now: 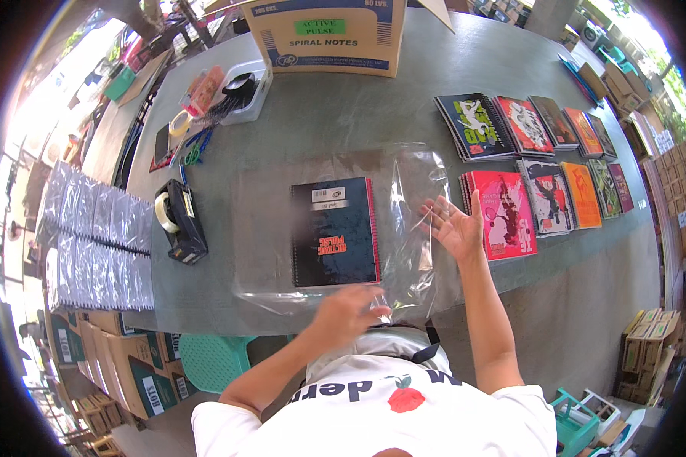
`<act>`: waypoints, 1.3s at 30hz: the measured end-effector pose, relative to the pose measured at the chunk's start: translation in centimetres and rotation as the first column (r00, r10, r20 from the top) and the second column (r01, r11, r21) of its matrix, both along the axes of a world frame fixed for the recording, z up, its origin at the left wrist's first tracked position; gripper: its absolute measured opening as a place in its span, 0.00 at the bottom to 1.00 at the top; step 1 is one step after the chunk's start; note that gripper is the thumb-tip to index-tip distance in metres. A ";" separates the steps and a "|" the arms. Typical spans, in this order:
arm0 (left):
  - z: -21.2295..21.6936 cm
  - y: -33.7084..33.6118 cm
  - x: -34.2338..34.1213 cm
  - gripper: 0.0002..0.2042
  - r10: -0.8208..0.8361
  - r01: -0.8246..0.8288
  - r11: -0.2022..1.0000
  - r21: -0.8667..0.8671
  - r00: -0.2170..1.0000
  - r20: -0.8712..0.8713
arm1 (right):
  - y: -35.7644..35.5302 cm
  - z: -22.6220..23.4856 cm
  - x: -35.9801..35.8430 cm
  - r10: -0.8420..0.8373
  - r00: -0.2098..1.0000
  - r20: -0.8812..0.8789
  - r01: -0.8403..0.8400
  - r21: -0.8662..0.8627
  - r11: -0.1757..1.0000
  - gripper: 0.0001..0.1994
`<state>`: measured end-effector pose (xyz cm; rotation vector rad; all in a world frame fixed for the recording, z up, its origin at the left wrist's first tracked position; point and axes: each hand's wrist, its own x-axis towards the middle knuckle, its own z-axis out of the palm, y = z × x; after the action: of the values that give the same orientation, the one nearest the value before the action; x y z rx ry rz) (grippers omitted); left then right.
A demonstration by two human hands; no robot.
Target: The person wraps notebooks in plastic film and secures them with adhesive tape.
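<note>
A: Where does the dark notebook [334,232] lie?
B: Flat on a clear plastic sheet [265,221], which is spread over the grey table [343,114] in front of the person; its spiral binding runs down the left edge, a red strip shows along the right edge, and its orange-red lettering stands upside down.
A: And the hands?
B: Apart from each other; the right hand [457,228] is open, palm up and fingers spread, at the right part of the sheet, just beside a pink-red notebook stack [499,217]; the left hand [347,312] is near the lower edge of the notebook, and it is blurred, so I cannot tell whether its fingers pinch the plastic.
A: What stands around them?
B: To the left, a black tape dispenser [181,225] with a pale roll, and beyond it a clear plastic tub [258,103]; at the far side, an open cardboard box [331,57]; to the right, more notebook stacks [545,194] in two rows; past the dispenser, at the table's left side, a pile of glossy, clear-wrapped packs [103,221]; below the table edge, a green stool [213,362].
</note>
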<state>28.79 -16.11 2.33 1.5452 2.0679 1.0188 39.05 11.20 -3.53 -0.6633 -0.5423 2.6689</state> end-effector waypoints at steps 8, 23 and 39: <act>1.9 -8.5 -7.9 0.16 -0.027 0.078 0.915 -0.395 0.991 0.133 | -0.8 3.0 1.2 0.093 0.753 0.651 -0.465 0.427 0.775 0.16; -7.0 2.6 -15.5 0.42 0.368 -0.384 0.920 0.084 0.916 0.162 | -8.8 12.6 -9.2 0.112 0.673 0.731 -0.725 0.682 -0.095 0.17; -0.1 13.0 -14.1 0.36 -0.109 0.108 0.994 -0.027 0.993 -0.044 | -16.8 3.9 -13.5 -0.328 0.628 0.706 -0.777 0.545 -0.315 0.11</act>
<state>14.66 -3.07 2.27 1.6634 1.9939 0.9233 25.58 -5.65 0.39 -0.8585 -2.9965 0.7892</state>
